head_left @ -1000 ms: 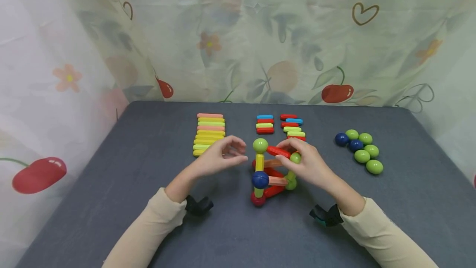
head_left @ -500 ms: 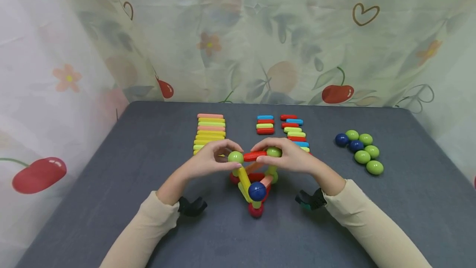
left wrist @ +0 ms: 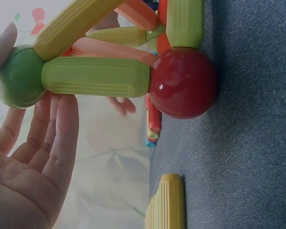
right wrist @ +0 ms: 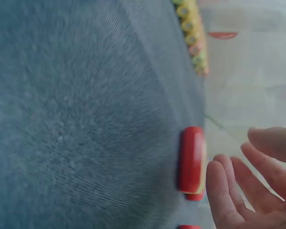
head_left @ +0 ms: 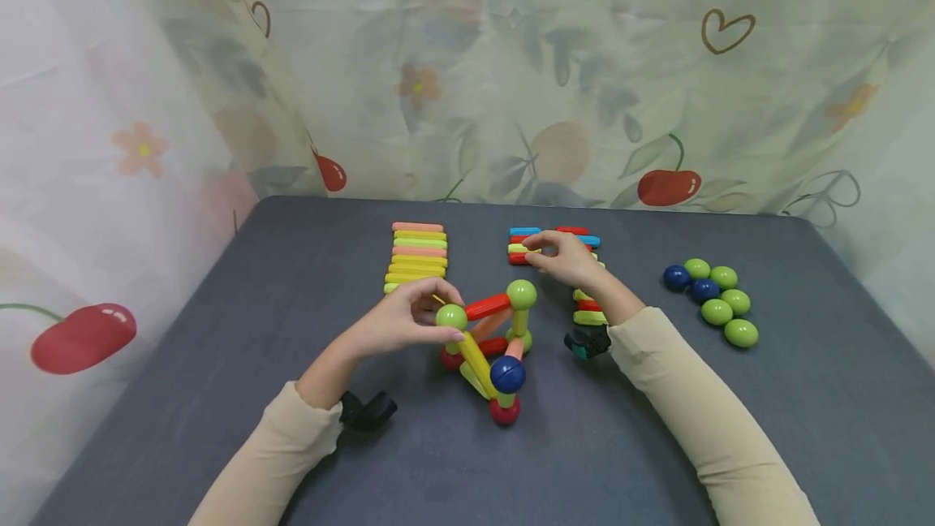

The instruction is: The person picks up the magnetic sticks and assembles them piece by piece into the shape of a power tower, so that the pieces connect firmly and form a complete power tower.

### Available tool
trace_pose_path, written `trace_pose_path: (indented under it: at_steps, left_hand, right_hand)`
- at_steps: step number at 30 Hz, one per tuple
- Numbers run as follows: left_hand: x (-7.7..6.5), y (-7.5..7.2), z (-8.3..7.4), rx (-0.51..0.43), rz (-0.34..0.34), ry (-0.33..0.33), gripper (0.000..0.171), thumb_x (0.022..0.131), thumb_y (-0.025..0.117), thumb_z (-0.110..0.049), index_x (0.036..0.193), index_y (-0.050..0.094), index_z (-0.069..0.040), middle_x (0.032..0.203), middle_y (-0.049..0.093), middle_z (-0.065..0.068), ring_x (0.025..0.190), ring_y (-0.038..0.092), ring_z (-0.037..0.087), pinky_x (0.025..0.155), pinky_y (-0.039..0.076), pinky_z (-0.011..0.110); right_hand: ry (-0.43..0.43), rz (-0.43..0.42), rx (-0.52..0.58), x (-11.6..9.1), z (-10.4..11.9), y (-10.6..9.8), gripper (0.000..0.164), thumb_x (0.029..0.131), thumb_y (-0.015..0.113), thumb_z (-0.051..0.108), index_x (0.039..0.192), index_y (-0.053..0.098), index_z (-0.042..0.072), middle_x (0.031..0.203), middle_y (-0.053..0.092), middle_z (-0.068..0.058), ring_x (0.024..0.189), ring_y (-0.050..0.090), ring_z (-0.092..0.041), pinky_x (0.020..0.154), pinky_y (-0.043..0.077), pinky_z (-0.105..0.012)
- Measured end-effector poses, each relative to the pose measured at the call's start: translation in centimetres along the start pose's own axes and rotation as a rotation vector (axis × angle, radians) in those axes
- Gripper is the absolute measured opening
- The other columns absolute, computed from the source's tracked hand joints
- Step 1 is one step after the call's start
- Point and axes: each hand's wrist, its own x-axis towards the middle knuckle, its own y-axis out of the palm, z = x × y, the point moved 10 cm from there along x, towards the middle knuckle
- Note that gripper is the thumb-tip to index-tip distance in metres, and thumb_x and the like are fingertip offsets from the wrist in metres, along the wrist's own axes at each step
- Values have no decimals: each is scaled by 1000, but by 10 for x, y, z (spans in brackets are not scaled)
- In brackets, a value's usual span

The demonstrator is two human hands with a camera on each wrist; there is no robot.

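My left hand [head_left: 398, 321] pinches a green ball [head_left: 451, 316] at the upper left corner of a frame of magnetic sticks and balls. In the left wrist view, the thumb and fingers lie on opposite sides of that green ball [left wrist: 20, 78], and a green stick [left wrist: 95, 76] joins it to a red ball [left wrist: 183, 82]. A red stick [head_left: 488, 307] links it to another green ball [head_left: 522, 294], and a blue ball [head_left: 507, 374] sits at the front. My right hand [head_left: 570, 260] is over the short sticks, fingers apart near a red stick [right wrist: 192, 160], holding nothing visible.
A stack of long yellow, green and pink sticks [head_left: 418, 260] lies at the back left. Short sticks [head_left: 590, 318] in red, green and blue lie partly hidden under the right arm. Loose green and blue balls [head_left: 716, 312] are grouped on the right of the grey table [head_left: 219, 331].
The frame shifted left and turned, and its red stick came to rest between two green balls. My left hand took hold of one ball; my right hand let go and moved back to the short sticks.
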Motion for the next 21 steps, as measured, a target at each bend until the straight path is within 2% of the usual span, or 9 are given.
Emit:
trace_pose_path:
  at_steps: [5, 10, 13, 17, 21]
  left_hand:
    - [0, 0, 0, -15, 9, 7, 31, 83, 75, -5, 109, 58, 1, 104, 58, 12, 91, 61, 24, 77, 56, 26]
    - [0, 1, 0, -19, 13, 6, 32, 83, 75, -4, 109, 57, 1, 104, 58, 12, 92, 60, 23, 77, 56, 26]
    - [0, 1, -2, -16, 12, 11, 32, 83, 74, -5, 109, 57, 2, 104, 58, 12, 91, 60, 22, 77, 56, 25]
    - [-1, 1, -3, -10, 5, 19, 32, 83, 74, -5, 109, 56, 2, 105, 58, 13, 91, 60, 21, 77, 56, 26]
    - [-1, 2, -4, 0, -14, 15, 32, 83, 74, -3, 109, 57, 2, 105, 58, 13, 91, 60, 22, 77, 56, 26]
  right_hand:
    - [27, -5, -128, 10, -9, 6, 41, 95, 60, 14, 133, 53, -1, 136, 52, -21, 109, 56, -35, 90, 49, -42]
    - [13, -15, -265, 9, -11, 10, 29, 90, 67, 10, 114, 61, -5, 113, 62, -22, 96, 58, -32, 78, 51, -38]
    - [-6, -11, -309, 4, -8, 10, 22, 88, 69, 8, 104, 62, -5, 102, 64, -21, 88, 60, -31, 74, 52, -36]
    - [-17, -22, -279, -8, -5, 3, 21, 89, 66, 9, 105, 62, -4, 99, 64, -20, 82, 62, -28, 68, 51, -31]
    - [-22, -69, -150, -30, 2, -14, 29, 93, 60, 13, 118, 58, -3, 101, 64, -20, 77, 66, -31, 65, 54, -32]
